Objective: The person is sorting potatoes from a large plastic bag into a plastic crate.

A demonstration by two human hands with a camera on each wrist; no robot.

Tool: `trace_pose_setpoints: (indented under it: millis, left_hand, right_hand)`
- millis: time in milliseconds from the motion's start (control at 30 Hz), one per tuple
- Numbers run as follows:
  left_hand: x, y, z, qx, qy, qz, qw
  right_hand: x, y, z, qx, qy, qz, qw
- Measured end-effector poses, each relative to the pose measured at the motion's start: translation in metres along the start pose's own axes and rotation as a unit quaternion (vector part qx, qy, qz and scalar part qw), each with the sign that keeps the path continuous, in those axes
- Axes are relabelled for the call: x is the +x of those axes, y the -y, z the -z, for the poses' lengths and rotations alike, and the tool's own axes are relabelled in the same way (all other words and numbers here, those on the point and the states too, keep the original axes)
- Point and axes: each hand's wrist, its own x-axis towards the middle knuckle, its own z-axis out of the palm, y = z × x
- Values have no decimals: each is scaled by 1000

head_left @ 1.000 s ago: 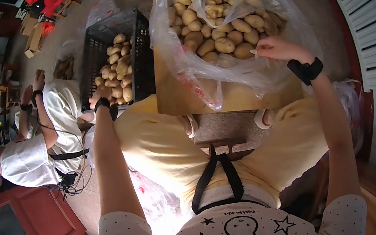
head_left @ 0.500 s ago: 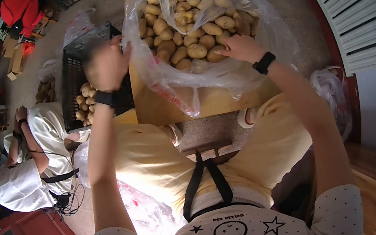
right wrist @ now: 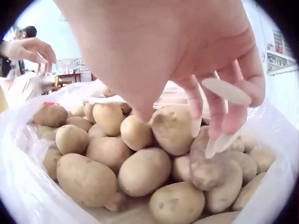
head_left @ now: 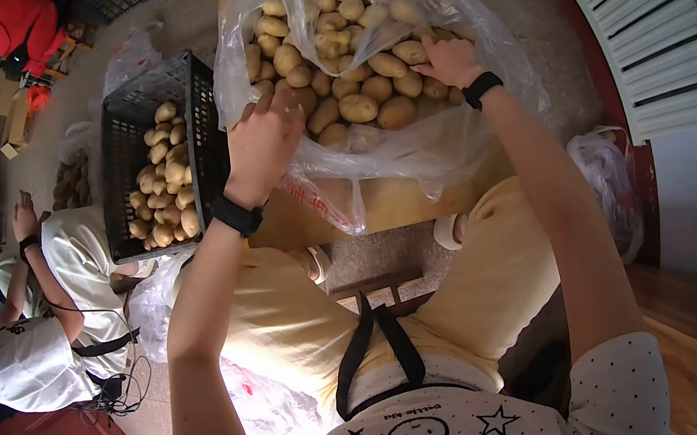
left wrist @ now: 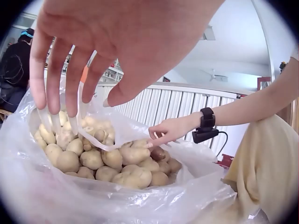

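A clear plastic bag (head_left: pixel 510 86) stands wide-mouthed on a wooden table (head_left: pixel 294 223), heaped with potatoes (head_left: pixel 358 108). Over the near left side of its mouth hovers my left hand (head_left: pixel 265 139), holding nothing; its fingers hang down loosely spread in the left wrist view. My right hand (head_left: pixel 452 64) reaches into the right part of the heap. In the right wrist view its thumb and forefinger lie on either side of a potato (right wrist: pixel 173 130), which still rests among the others, while the other fingers point down at a darker potato (right wrist: pixel 207 161) beside it.
Left of the table is a black plastic crate (head_left: pixel 111 180) partly filled with potatoes. Beyond it sits another person (head_left: pixel 23 354) in white. Cardboard boxes (head_left: pixel 16 118) lie at the far left, and a white slatted panel (head_left: pixel 621 20) lines the right side.
My left hand went from the crate, up past its rim, to the bag on the right. The right hand moved from the bag's near edge deeper into the potatoes.
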Motion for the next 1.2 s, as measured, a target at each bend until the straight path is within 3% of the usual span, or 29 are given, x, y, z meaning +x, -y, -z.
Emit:
trace_pose_setpoints:
  millis: [100, 167, 400, 500, 567, 600, 633, 667, 700, 767, 800, 900, 933, 1067, 1167, 1200]
  left_hand:
    - [1, -1, -3, -3, 7, -18, 1000]
    - [2, -2, -2, -14, 3, -22, 1000]
    - [5, 1, -6, -24, 8, -33, 999]
    - [6, 4, -7, -14, 12, -31, 999]
    - [6, 5, -6, -6, 11, -27, 1000]
    - [6, 4, -4, -18, 23, -15, 999]
    - [6, 2, -2, -29, 35, -3, 999]
    - [6, 0, 0, -31, 34, -2, 999]
    - [5, -6, 4, -65, 42, -9, 997]
    - [4, -13, 2, -99, 49, -14, 994]
    - [5, -16, 0, -156, 43, -33, 986]
    - [7, -27, -6, -258, 42, -65, 963]
    - [8, -30, -7, -303, 47, -79, 948]
    - [5, -34, -7, -297, 40, -138, 944]
    - [2, -34, -6, -353, 84, -121, 924]
    - [1, -36, -2, -455, 176, -2, 873]
  right_hand:
    - [6, 2, -6, -35, -10, 0, 999]
    - [9, 8, -19, -47, -81, -14, 996]
    - [3, 4, -6, -12, -90, 11, 996]
    - [-2, -2, -2, 38, -114, -14, 993]
    - [-6, -13, 2, 219, -91, -43, 971]
    - [-9, -16, 8, 217, -90, -43, 971]
    - [-13, -18, 18, 362, 33, -62, 930]
    - [-17, -20, 26, 493, 155, -79, 852]
    - [-25, -16, 36, 492, 156, -78, 853]
    - [-45, 2, 51, 624, 196, -48, 755]
    - [-50, 9, 52, 641, 213, -35, 737]
    - [-72, 43, 78, 637, 224, -47, 736]
    - [-76, 46, 87, 636, 273, -24, 722]
    - [-91, 67, 89, 618, 253, -36, 743]
    - [-89, 64, 81, 623, 309, -22, 718]
    - [-89, 61, 85, 625, 309, -20, 717]
